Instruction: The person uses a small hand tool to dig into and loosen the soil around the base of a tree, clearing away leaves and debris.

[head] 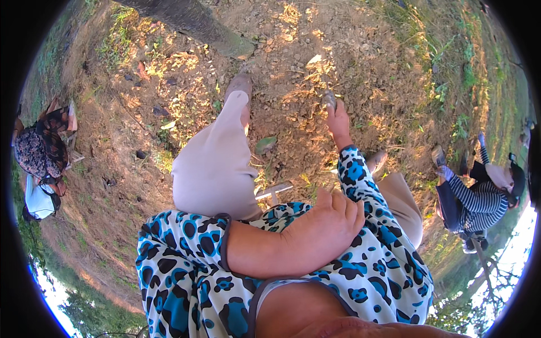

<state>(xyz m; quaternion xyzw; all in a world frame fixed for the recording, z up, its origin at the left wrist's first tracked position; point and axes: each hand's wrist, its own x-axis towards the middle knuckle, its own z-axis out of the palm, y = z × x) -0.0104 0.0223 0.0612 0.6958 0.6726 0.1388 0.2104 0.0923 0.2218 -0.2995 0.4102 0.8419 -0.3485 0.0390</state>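
My right hand [339, 124] reaches forward at the end of a blue-and-black patterned sleeve [355, 171]. It is shut on the greyish handle of a hand tool [329, 99]. The tool's far end blurs into dry leaves and soil, so its kind is unclear. My left hand [329, 213] lies across my body by the right sleeve, fingers bent and close together. Its palm is hidden, so I cannot tell whether it grips cloth. Below my hands shows part of a low wooden stool [274, 190], between my spread legs in pale trousers [215, 164].
A tree trunk [211, 31] stands just ahead, near my shoe [240, 83]. Clods and fallen leaves cover the ground [287, 105]; a green leaf [265, 145] lies between my legs. One person [44, 152] sits low at left, another [477, 190] at right.
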